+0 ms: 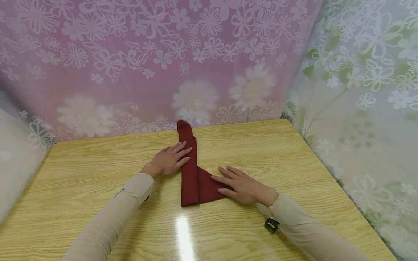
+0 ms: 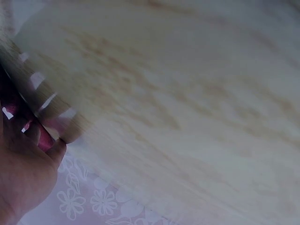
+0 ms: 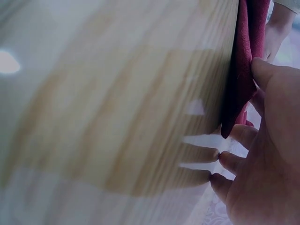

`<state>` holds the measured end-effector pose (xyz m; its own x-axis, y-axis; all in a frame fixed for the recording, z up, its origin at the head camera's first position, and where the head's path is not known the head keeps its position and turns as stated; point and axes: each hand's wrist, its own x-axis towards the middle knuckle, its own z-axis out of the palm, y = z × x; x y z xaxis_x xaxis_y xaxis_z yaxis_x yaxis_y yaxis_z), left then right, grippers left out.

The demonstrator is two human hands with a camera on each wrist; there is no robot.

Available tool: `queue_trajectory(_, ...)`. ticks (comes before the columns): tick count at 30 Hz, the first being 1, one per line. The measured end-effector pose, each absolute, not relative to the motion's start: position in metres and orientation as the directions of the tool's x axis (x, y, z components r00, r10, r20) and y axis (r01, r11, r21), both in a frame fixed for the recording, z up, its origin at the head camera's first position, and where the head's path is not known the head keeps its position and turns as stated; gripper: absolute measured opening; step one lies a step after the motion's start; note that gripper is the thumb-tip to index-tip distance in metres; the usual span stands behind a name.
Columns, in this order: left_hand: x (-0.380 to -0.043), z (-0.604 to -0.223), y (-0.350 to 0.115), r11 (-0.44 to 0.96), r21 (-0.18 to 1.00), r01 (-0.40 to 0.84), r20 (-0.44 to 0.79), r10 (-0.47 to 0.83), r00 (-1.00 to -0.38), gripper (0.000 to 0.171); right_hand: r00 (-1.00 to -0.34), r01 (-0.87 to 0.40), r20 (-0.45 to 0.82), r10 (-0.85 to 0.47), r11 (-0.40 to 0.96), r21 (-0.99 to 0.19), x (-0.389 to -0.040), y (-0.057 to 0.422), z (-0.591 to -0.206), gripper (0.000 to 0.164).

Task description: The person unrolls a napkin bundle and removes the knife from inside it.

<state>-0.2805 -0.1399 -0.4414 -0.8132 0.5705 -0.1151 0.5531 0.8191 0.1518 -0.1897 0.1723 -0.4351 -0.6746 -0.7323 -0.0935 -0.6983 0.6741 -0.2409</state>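
A dark red cloth point(image 1: 189, 185) lies folded on the table, a long narrow strip with a triangular flap point(image 1: 209, 186) spreading out at its lower right. My left hand point(image 1: 168, 159) rests across the upper part of the strip, fingers extended. At the flap's right corner, my right hand point(image 1: 243, 186) lies with spread, nearly straight fingers touching the fabric. The right wrist view shows the thumb point(image 3: 265, 70) against the cloth edge point(image 3: 241, 70) and the other fingertips at the tabletop. In the left wrist view, a bit of red cloth point(image 2: 44, 140) shows behind the fingers.
The wood-grain table point(image 1: 98, 170) fills the lower view. A pink flowered curtain point(image 1: 130, 72) hangs along its back edge, and the cloth's top end reaches that edge. A pale floral curtain point(image 1: 362, 127) stands at the right. A small black device point(image 1: 271, 225) sits under the right sleeve.
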Motion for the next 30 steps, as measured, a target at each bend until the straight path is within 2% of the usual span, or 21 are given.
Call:
queue_trajectory(16,-0.2793,-0.4394,-0.1391,0.818,0.156,0.553,-0.125,0.572,-0.811,0.058,-0.653,-0.731,-0.078,-0.753,0.654,-0.195,-0.1874,0.1714,-0.4347,0.05)
queue_trajectory(30,-0.2784,-0.4374,-0.1388,0.819,0.155,0.552,-0.122,0.57,-0.812,0.057,-0.646,-0.729,-0.096,-0.757,0.65,-0.214,-0.185,0.1712,-0.4324,0.05)
